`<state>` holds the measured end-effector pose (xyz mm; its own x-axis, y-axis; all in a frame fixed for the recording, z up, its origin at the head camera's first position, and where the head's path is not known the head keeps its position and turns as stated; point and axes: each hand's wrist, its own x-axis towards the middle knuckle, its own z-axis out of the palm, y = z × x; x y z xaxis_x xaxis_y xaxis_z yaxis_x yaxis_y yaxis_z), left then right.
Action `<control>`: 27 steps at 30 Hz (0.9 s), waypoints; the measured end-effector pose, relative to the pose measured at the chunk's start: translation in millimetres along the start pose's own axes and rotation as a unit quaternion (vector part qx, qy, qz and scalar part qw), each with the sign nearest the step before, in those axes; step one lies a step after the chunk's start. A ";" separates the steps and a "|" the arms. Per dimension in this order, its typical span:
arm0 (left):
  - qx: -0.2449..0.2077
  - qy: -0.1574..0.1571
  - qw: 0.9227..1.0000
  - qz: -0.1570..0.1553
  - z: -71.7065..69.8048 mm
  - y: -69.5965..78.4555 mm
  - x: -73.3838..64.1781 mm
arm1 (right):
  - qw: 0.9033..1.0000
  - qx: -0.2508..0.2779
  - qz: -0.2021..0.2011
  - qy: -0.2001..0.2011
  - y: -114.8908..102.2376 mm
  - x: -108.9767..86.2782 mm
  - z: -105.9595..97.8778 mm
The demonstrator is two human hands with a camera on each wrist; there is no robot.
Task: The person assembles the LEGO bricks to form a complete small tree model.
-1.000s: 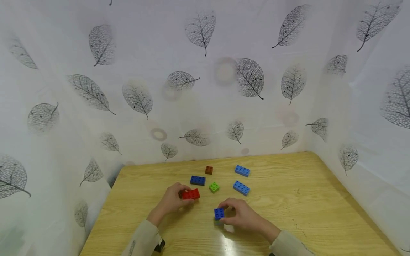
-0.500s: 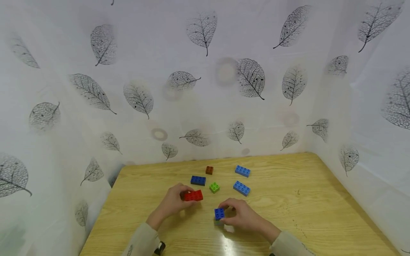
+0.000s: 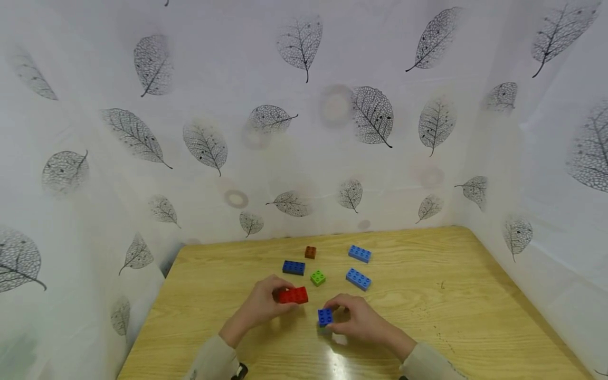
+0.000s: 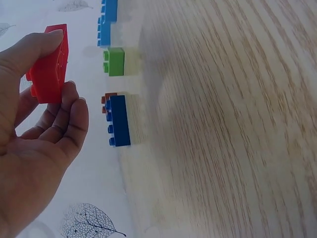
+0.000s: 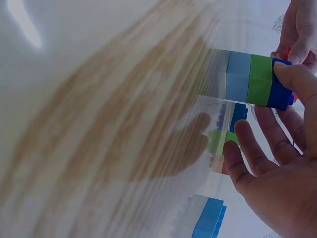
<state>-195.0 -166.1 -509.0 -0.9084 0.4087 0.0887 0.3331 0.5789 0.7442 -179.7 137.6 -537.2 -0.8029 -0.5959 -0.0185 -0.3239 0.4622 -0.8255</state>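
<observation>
My left hand pinches a red brick between thumb and fingers. The left wrist view shows this red brick raised off the table. To its right, my right hand holds a small stack by its top, a blue brick with studs facing up. Seen from the right wrist, a green brick sits under the blue brick, and a light blue brick is at the bottom on the table. The red brick is just left of the stack, apart from it.
Beyond the hands on the wooden table lie a dark blue brick, a lime green brick, a brown brick and two light blue bricks, one nearer, one farther. A leaf-print curtain encloses the table's back and sides.
My left hand has carried the red brick right and slightly nearer, toward the stack. The right hand and its stack have stayed in place.
</observation>
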 end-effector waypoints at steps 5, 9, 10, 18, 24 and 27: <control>0.005 -0.006 1.000 0.022 3.2 8.1 -1.0 | 1.000 -0.006 -0.003 0.003 -0.5 -0.6 0.2; 0.003 -0.013 0.999 0.033 5.6 15.6 -1.5 | 1.000 -0.007 -0.002 0.002 -1.2 -0.9 -0.2; 0.002 -0.016 0.999 0.036 6.5 17.3 -1.4 | 1.000 -0.006 -0.001 0.001 -1.3 -0.9 -0.4; -0.003 -0.036 0.997 0.062 16.6 25.3 -2.1 | 1.000 -0.007 -0.003 0.002 -2.5 -0.6 -1.3; -0.018 -0.048 0.996 0.068 22.0 29.2 -2.7 | 1.000 -0.006 -0.006 0.005 -1.9 -0.7 -0.6; -0.022 -0.058 0.996 0.066 23.7 30.1 -2.2 | 1.000 -0.005 -0.008 0.007 -1.6 -0.9 -0.2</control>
<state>-177.0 -132.9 -502.5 -0.8207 0.5603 0.1122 0.4343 0.4839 0.7597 -178.5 137.6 -535.7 -0.8037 -0.5950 0.0028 -0.3424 0.4587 -0.8200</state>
